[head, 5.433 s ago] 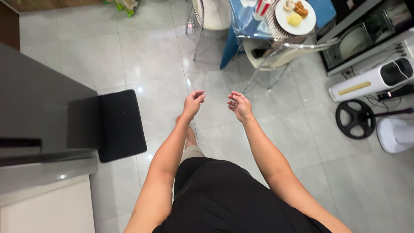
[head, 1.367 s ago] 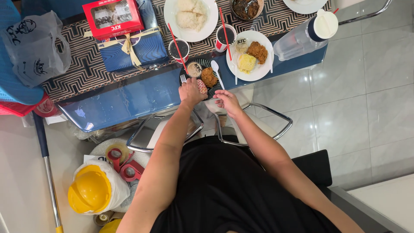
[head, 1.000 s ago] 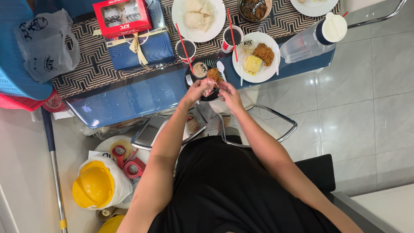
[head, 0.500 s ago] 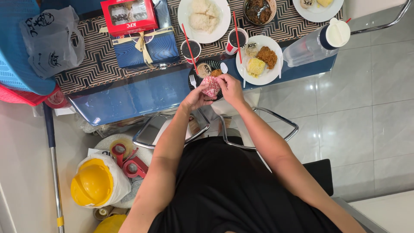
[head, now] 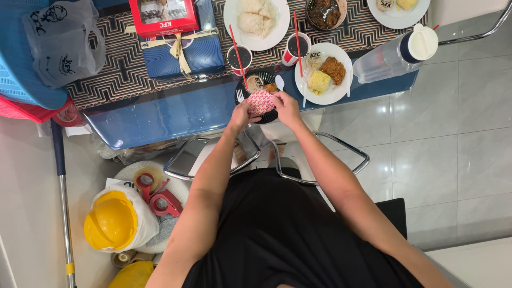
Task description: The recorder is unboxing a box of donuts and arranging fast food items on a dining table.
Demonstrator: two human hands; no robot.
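Both hands, left & right, gripped red-white wrapped packet over black plate; best kept there, unwrapping slowly.

On the table, a white plate of rice stands near the far edge, and a white plate with fried chicken and yellow mash stands close to the near edge. A clear water jug lies at the right corner. A red box rests on a blue gift box. On the floor beside the table lies a yellow helmet.
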